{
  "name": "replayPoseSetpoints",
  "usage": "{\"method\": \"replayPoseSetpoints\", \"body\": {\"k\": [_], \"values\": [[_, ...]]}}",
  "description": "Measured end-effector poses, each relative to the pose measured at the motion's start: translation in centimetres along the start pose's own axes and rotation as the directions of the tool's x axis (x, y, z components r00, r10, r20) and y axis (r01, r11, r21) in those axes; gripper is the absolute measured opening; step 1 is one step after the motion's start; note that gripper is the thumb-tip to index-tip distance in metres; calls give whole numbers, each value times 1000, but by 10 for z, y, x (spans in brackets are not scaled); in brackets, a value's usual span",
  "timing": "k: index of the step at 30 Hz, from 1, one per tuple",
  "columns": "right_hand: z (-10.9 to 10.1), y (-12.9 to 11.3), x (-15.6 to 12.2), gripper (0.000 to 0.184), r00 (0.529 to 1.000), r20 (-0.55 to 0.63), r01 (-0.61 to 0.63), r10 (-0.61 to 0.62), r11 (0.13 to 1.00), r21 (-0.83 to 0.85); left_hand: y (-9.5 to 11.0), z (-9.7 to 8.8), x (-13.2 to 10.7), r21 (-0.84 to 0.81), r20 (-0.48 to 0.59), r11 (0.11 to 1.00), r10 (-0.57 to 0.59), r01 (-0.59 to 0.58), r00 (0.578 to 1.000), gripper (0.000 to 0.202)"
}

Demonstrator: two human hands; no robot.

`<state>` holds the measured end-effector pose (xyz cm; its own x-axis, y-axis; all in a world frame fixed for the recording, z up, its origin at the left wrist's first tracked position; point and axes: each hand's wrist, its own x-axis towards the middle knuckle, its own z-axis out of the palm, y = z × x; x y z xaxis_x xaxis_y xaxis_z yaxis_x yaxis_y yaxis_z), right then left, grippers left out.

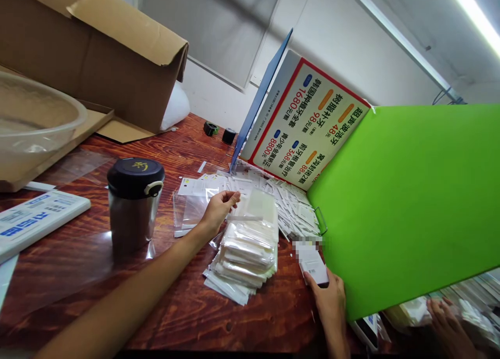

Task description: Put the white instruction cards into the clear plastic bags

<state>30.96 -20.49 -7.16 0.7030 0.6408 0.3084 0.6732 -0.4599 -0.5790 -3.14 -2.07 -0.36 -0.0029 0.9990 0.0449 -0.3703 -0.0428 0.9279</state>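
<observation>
My left hand (222, 209) reaches over a tall stack of clear plastic bags (248, 255), its thumb and fingers pinched on the edge of a clear plastic bag (250, 205) at the top. To the right, my right hand (328, 299) grips a small stack of white printed cards (313, 263) by its near end, just above the table. Behind the bags lies a loose heap of white cards (291, 208). Several flat clear bags with cards (195, 205) lie left of my left hand.
A lidded steel cup (135, 202) stands on the wooden table (175, 307) at left, near a white box (42, 218), a plastic basin (39, 114) and a cardboard box (117, 77). A green board (406, 192) walls off the right, where another person's hand (449, 322) shows.
</observation>
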Motion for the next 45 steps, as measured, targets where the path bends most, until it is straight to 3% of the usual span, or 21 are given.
{"method": "replayPoseSetpoints", "body": {"k": [13, 19, 22, 28, 33, 35, 40, 45], "values": [[-5, -5, 6, 55, 999, 14, 47, -48, 999, 19, 0, 1, -2, 32, -2, 999, -8, 8, 1000, 56], [-9, -4, 11, 51, 999, 13, -47, 45, 994, 96, 2, 0, -2, 40, 0, 999, -12, 12, 1000, 56], [-11, -4, 13, 53, 998, 26, -65, 63, 992, 111, 1, 0, -1, 28, -12, 999, -22, 22, 1000, 50], [-13, -7, 12, 54, 999, 36, 26, -28, 999, 44, -1, 0, -1, 7, -27, 1000, -20, 21, 999, 31], [-16, -14, 13, 62, 1000, -29, -1, 1, 1000, -17, 6, 0, -2, 14, -10, 998, -57, 57, 998, 35], [-18, -19, 13, 56, 999, -29, -16, 16, 1000, -10, 8, 1, -4, -6, 22, 997, -73, 73, 997, 35], [-35, -33, 12, 32, 996, 19, -92, 90, 984, 150, 6, 0, -3, -126, 78, 991, -30, 40, 997, 49], [-63, -67, 10, 48, 996, -67, -31, 54, 949, 315, 0, -3, 4, -163, 33, 985, -59, 63, 998, 64]]}}
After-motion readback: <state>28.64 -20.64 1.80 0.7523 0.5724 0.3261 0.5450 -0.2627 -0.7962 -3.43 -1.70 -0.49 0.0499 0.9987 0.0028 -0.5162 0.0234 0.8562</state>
